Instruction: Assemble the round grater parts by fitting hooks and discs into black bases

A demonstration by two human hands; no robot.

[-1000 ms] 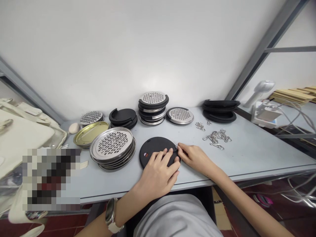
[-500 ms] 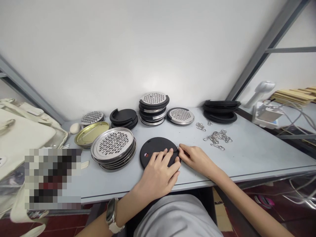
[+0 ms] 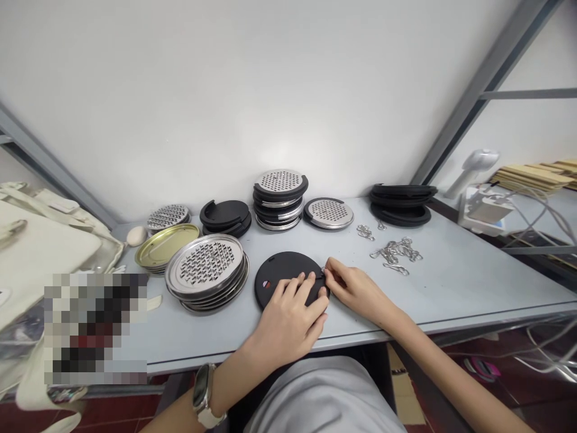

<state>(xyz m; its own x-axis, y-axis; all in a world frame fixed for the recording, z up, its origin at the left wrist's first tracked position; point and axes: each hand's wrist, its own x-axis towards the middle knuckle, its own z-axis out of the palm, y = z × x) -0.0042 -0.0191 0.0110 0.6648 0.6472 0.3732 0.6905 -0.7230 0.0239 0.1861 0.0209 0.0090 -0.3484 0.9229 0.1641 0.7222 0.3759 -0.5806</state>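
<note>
A round black disc (image 3: 288, 264) with a small red and white mark lies on the table before me. My left hand (image 3: 293, 313) rests on it, fingers stretched out and apart over its lower right part. At the disc's right edge, my right hand (image 3: 349, 285) is closed in a pinch on a small wire hook (image 3: 323, 270), mostly hidden by the fingertips. To the right lies a loose pile of wire hooks (image 3: 399, 249), with a smaller cluster of hooks (image 3: 365, 231) behind it. Left of the disc stands a stack of metal grater plates (image 3: 205, 264).
At the back are a stack of assembled graters (image 3: 280, 198), a single grater (image 3: 331, 213), black holders (image 3: 225, 215) and more black holders (image 3: 401, 204). Gold-coloured lids (image 3: 166, 245) lie left. A white device (image 3: 482, 210) with cables stands right; pale cloth bags (image 3: 49, 240) hang left.
Both hands keep their places on the disc. The right fingers have shifted very slightly at its edge, and the view has moved a little.
</note>
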